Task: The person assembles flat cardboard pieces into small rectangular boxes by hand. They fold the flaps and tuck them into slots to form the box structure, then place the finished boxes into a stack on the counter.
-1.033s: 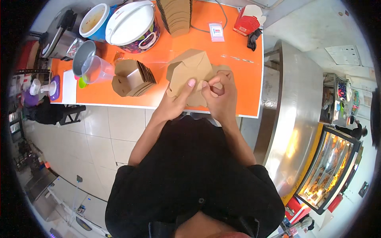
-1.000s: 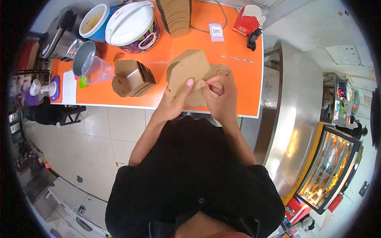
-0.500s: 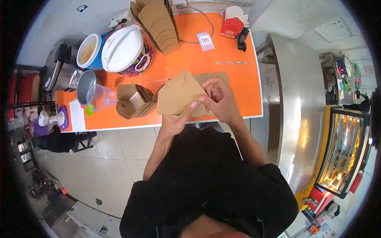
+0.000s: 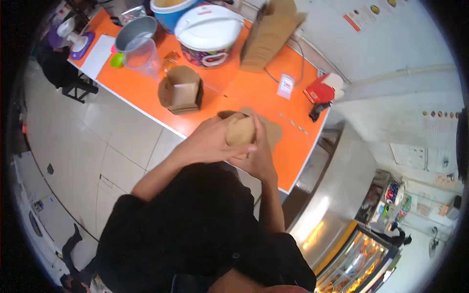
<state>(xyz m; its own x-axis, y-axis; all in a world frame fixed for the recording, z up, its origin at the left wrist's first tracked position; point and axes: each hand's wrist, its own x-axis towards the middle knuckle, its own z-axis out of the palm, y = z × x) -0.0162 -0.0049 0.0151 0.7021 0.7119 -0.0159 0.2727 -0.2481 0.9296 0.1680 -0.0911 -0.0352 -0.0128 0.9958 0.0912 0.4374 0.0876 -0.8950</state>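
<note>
Between my two hands, at the table's near edge, is a brown cardboard takeaway box point(image 4: 240, 132), partly folded. My left hand point(image 4: 207, 140) closes round its left side, thumb across the front. On the other side my right hand point(image 4: 260, 154) grips the box with fingers up along its wall. The palms hide much of its lower part. Just beyond lies a flat brown cardboard blank point(image 4: 274, 132) on the orange table point(image 4: 234, 93). To the left sits a nested stack of folded boxes point(image 4: 181, 93).
Behind stand a tall stack of cardboard blanks point(image 4: 267, 41), a white-lidded tub point(image 4: 209, 29) and a blue bucket point(image 4: 171, 15). A grey bowl point(image 4: 137, 31) and a clear plastic jug point(image 4: 141, 56) are farther left. Red cartons point(image 4: 320, 90) lie near the right end, beside a steel counter point(image 4: 327, 180).
My head view has turned, so the table now slants. The box in my hands has turned and its panels are folded in; both hands now wrap round it.
</note>
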